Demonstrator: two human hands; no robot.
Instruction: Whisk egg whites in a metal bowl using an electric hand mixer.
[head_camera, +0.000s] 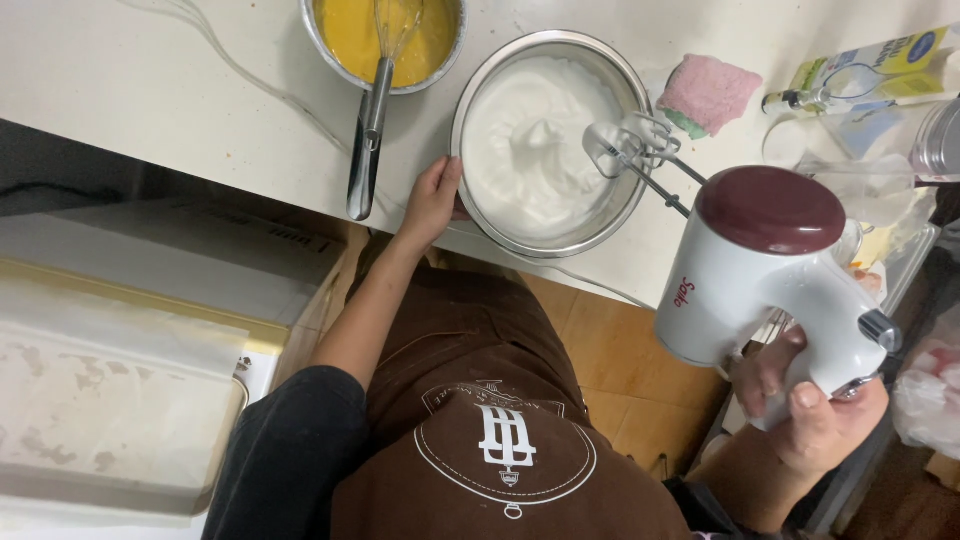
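At the left, below the counter (150, 90), a paper-lined baking tray (110, 400) sits on a lower surface. On the counter's far edge, a steel bowl of yellow batter (385, 40) holds a whisk (372, 110); the whisk handle overhangs the bowl rim toward the near edge.

The left hand (432, 200) rests at the counter's near edge, fingers together and pressed against the outer left wall of the steel bowl of whipped white foam (545, 145). This bowl stands near the near edge, just right of the batter bowl.

The beaters (630, 148) are coated white and angled over the right rim of the foam bowl. They belong to the hand mixer (765, 270), white body with a dark red top, held off the counter's near edge. The right hand (815, 415) is clamped around the mixer handle, thumb on top.

Toward the far right corner lie a pink sponge (708, 92) and a yellow-and-blue carton (885, 62), lying flat.
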